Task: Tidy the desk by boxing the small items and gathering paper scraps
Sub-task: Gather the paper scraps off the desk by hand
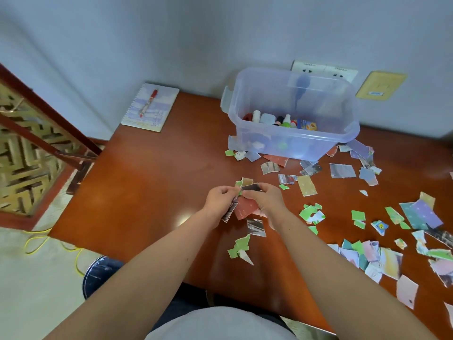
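Note:
Over the middle of the brown desk [147, 182], my left hand [220, 201] and my right hand [266, 200] together grip a small bundle of paper scraps [246, 204], red, dark and tan pieces among them. More torn scraps [382, 231] lie scattered across the right half of the desk. A few green ones [240, 249] lie just below my hands. A clear plastic box [291, 143] stands at the back right with small items [279, 120] such as little bottles and spools inside.
A spiral notepad [149, 107] with a red pen [149, 102] on it lies at the desk's back left corner. Wall sockets [326, 69] and a yellow plate [380, 85] sit behind the box. A yellow cable [39, 241] runs on the floor at left.

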`<move>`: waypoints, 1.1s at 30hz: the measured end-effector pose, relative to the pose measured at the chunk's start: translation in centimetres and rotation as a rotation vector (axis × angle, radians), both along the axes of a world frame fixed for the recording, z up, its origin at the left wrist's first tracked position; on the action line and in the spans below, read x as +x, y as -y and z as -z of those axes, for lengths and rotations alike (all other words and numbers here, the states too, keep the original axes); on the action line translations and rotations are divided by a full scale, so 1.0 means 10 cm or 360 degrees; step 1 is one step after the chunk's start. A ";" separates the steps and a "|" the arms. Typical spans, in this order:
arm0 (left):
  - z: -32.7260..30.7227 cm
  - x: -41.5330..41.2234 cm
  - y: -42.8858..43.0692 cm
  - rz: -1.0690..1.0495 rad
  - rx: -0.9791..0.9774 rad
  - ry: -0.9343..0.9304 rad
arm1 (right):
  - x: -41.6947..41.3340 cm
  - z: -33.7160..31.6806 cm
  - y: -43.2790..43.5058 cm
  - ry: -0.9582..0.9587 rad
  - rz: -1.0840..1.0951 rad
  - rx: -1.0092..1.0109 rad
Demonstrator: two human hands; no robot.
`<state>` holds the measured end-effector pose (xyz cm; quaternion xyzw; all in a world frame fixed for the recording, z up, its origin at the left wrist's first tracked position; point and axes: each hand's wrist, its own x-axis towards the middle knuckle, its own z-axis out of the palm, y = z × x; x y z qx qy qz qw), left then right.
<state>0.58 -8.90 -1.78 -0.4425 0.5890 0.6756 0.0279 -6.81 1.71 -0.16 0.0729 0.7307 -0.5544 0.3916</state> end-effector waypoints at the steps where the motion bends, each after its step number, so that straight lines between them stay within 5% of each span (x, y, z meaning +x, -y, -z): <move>1: -0.01 0.02 0.02 -0.0030 0.0020 -0.0007 | 0.01 -0.01 0.03 0.0011 -0.0011 -0.0021; 16: -0.11 1.13 0.96 -0.0586 0.0092 0.0056 | 0.85 -0.01 1.26 0.0052 -0.0605 -0.0084; 33: 0.00 3.18 2.73 -0.1152 0.0158 0.0014 | 2.73 0.08 3.39 0.0075 -0.1120 -0.0059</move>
